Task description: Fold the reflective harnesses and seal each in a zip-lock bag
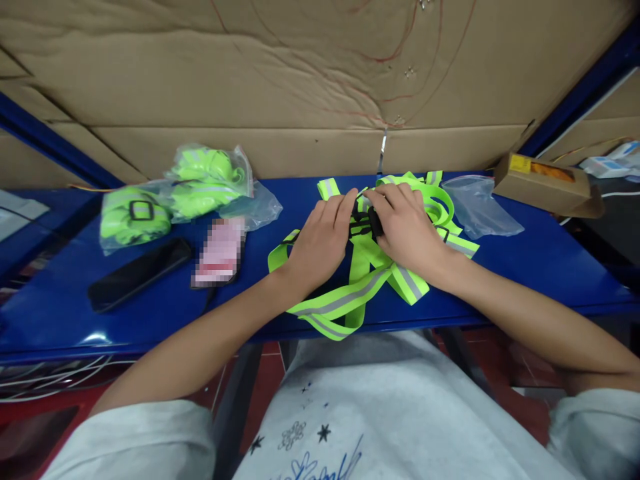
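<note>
A neon-yellow reflective harness point(345, 300) with grey stripes lies in a loose heap of straps on the blue table. My left hand point(323, 237) is closed over its middle, fingertips at the black plastic fittings. From the other side my right hand point(413, 230) grips the same part, thumb and fingers curled by a black buckle point(375, 221). The two hands almost meet there, and they hide much of the fittings. Strap loops hang toward the front edge, and more coiled strap point(440, 203) lies behind my right hand.
Clear bags of folded neon straps point(135, 217) stand at the left. A black phone point(140, 273) and a pink, blurred-out item point(220, 253) lie before them. Right of the harness are an unfilled plastic bag point(483, 207) and a cardboard box point(543, 183). Cardboard point(200, 80) walls the back.
</note>
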`<state>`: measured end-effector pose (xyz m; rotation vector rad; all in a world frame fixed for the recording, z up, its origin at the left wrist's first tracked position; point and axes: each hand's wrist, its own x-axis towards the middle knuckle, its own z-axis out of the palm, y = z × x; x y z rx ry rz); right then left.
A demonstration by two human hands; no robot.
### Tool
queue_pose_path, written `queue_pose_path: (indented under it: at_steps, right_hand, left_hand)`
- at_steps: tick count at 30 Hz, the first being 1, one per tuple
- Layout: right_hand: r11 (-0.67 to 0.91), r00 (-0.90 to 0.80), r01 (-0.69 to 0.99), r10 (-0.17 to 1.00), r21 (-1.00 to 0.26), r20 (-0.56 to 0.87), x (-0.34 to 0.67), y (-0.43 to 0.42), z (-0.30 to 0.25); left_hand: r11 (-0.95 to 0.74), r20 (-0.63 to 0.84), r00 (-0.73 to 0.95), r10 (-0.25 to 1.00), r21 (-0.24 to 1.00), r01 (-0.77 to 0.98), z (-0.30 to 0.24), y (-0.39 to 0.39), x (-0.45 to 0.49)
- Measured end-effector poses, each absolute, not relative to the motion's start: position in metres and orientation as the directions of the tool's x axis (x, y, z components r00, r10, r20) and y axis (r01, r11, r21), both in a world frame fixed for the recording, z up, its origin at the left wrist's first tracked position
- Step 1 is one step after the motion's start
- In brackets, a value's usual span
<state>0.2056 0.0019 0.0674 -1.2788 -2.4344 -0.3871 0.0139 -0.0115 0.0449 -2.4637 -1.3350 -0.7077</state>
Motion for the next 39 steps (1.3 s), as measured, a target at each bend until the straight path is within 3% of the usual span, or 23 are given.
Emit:
queue_pose_path:
  at_steps: [4,10,18,21,24,27,29,32,35,37,39]
  right_hand:
    - [0.505,-0.503,0.854,0.743,0.124,0.442,0.197,0.003,0.066]
    - [0.594,-0.548,0.803,0.700,0.054,0.458,0.195,0.009,0.060]
    - [0.766,-0.611,0.618,0.609,-0.176,0.506,0.196,0.012,0.045]
    - [0.793,-0.616,0.536,0.602,-0.290,0.508,0.206,0.016,0.044]
    - [0.769,-0.570,0.420,0.637,-0.482,0.519,0.222,0.023,0.050]
    - [0.670,-0.632,0.394,0.694,-0.629,0.344,0.234,0.032,0.058]
    - [0.630,-0.672,0.452,0.706,-0.632,0.223,0.238,0.035,0.062]
    - [0.687,-0.703,0.449,0.666,-0.572,0.248,0.239,0.035,0.063]
    - [0.726,-0.709,0.440,0.642,-0.529,0.292,0.239,0.033,0.067]
    - [0.664,-0.647,0.435,0.700,-0.608,0.301,0.241,0.031,0.073]
    - [0.527,-0.510,0.461,0.816,-0.714,0.273,0.244,0.030,0.080]
  left_hand:
    - [-0.521,0.547,0.443,0.711,-0.013,0.853,0.043,-0.010,0.014]
    - [-0.592,0.558,0.505,0.658,-0.031,0.805,0.038,-0.010,0.018]
    - [-0.638,0.603,0.492,0.628,0.038,0.769,0.032,-0.007,0.018]
    - [-0.711,0.624,0.488,0.610,0.158,0.685,0.033,-0.009,0.012]
    - [-0.697,0.662,0.323,0.676,0.433,0.571,0.037,-0.012,0.008]
    - [-0.600,0.589,0.138,0.796,0.738,0.310,0.043,-0.014,0.008]
    - [-0.494,0.481,0.114,0.869,0.853,0.170,0.045,-0.013,0.010]
    - [-0.402,0.394,0.083,0.916,0.897,0.182,0.047,-0.013,0.009]
    - [-0.435,0.431,0.077,0.899,0.863,0.257,0.051,-0.016,0.003]
    - [-0.356,0.329,0.160,0.931,0.915,0.191,0.056,-0.019,0.000]
    - [-0.141,0.121,0.295,0.948,0.989,0.047,0.061,-0.020,-0.002]
